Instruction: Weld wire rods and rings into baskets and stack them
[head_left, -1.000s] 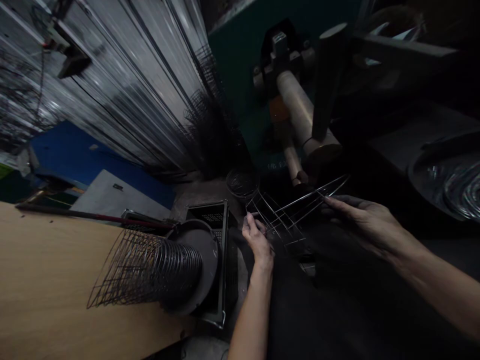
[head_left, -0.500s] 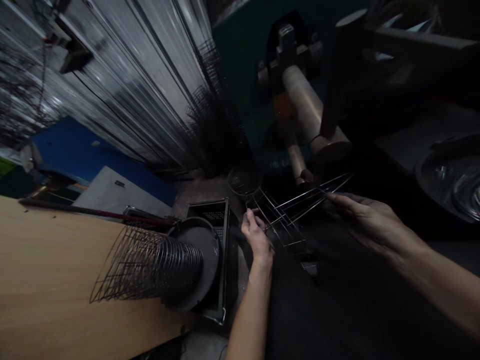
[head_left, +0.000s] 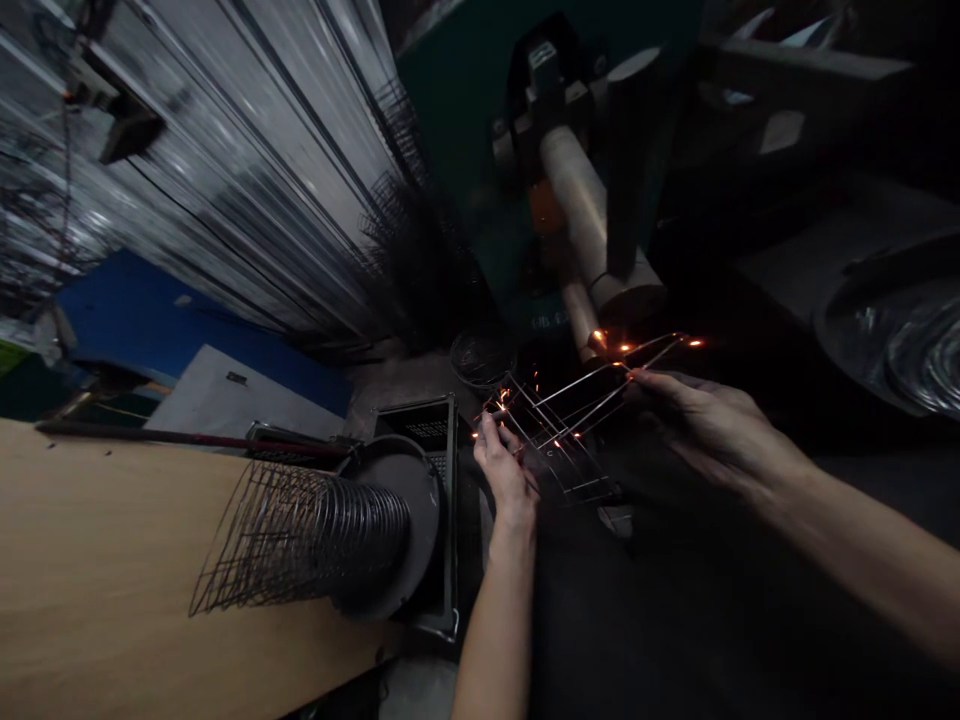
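My left hand (head_left: 504,465) is closed in a pinch on the left side of a thin wire frame (head_left: 574,445) made of crossing rods. Pinched in my right hand (head_left: 697,415) is the frame's right end, close below the tip of a spot welder's electrode (head_left: 589,340). Orange sparks fly from that tip and scatter across the frame and past my left fingers. Above it extends the thick round welder arm (head_left: 574,190). Dark surroundings hide much of the frame's lower part.
At left, a stack of wire frames (head_left: 315,535) stands on a round grey plate (head_left: 424,520) over a dark crate (head_left: 452,590), beside a wooden board (head_left: 112,560). A blue cabinet (head_left: 150,310) is behind. Coiled wire (head_left: 926,350) lies at far right.
Sparks have appeared at the electrode tip and over the wire frame. Both hands keep their hold, and the view has shifted slightly, moving the welder leftward in the picture.
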